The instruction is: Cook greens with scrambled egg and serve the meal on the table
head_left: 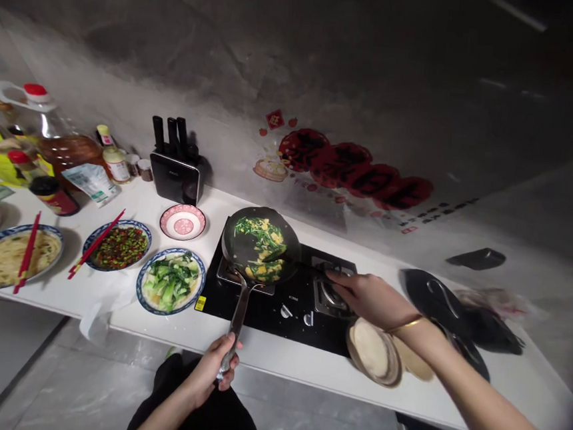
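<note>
My left hand [217,363] is wrapped round the metal handle of a dark wok [235,227], which is tilted over the left burner. Inside the wok lie chopped green stalks with yellow egg pieces [260,235], part of them gathered at the near side. My right hand [367,297] grips a dark spatula [307,266], its handle reaching leftward into the wok. The spatula's blade is among the food and hard to make out. Beneath the wok is a black gas hob [258,309] with two knobs.
Left of the hob stand a plate of greens [170,282], a pink-patterned dish [182,222], a chopped pepper dish [120,246], a noodle plate [16,258], red chopsticks and a knife block [177,175]. Bottles crowd the far left. Round wooden containers [372,353] and a black lid [430,294] lie right.
</note>
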### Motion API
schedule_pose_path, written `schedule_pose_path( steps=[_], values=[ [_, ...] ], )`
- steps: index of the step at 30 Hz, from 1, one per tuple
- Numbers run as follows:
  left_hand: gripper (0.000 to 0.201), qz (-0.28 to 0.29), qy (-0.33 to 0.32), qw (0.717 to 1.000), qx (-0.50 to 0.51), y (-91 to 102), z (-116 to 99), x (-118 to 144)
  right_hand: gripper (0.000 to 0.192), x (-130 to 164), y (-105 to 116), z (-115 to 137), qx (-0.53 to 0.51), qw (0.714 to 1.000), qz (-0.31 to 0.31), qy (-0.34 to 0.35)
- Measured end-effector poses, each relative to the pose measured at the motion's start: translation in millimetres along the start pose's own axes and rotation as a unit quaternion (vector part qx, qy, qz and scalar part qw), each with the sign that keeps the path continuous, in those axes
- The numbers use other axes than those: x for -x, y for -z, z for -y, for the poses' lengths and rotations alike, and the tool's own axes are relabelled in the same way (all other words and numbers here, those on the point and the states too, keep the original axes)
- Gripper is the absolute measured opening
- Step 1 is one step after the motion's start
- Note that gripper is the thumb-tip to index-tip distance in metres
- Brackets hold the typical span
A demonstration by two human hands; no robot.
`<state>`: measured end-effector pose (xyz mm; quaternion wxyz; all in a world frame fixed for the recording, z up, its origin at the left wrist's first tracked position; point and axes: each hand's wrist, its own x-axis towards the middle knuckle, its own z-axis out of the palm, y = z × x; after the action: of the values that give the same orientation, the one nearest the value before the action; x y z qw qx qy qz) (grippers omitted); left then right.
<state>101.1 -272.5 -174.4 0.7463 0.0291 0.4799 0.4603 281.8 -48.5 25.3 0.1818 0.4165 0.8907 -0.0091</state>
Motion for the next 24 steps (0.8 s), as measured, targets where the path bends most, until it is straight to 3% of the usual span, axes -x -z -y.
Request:
schedule_pose_path(
  steps=[4,10,14,20,22,24],
  values=[
    [0.065,-0.011,0.007,1.000,0.002,-2.5,0,0,0.034,7,-2,-17,-0.059,0.997,0.055,0.015],
    [0.065,-0.043,-0.027,0.999,-0.010,-8.6,11,1,0.039,-43,-51,25,-0.039,0.993,-0.081,-0.071],
    [0.068,-0.048,-0.034,0.998,-0.030,-10.1,19,3,0.035,-66,-50,21,-0.051,0.992,-0.065,-0.090],
    [0.067,-0.041,-0.027,0.998,-0.032,-8.1,19,4,0.032,-16,-12,-36,-0.108,0.994,0.022,-0.003],
    [0.067,-0.039,-0.023,0.999,-0.029,-8.5,18,5,0.031,-6,-12,-38,-0.095,0.995,0.043,0.004],
    [0.068,-0.038,-0.017,0.999,-0.027,-9.2,17,5,0.033,-11,-24,-26,-0.080,0.997,0.011,-0.013]
  ],
)
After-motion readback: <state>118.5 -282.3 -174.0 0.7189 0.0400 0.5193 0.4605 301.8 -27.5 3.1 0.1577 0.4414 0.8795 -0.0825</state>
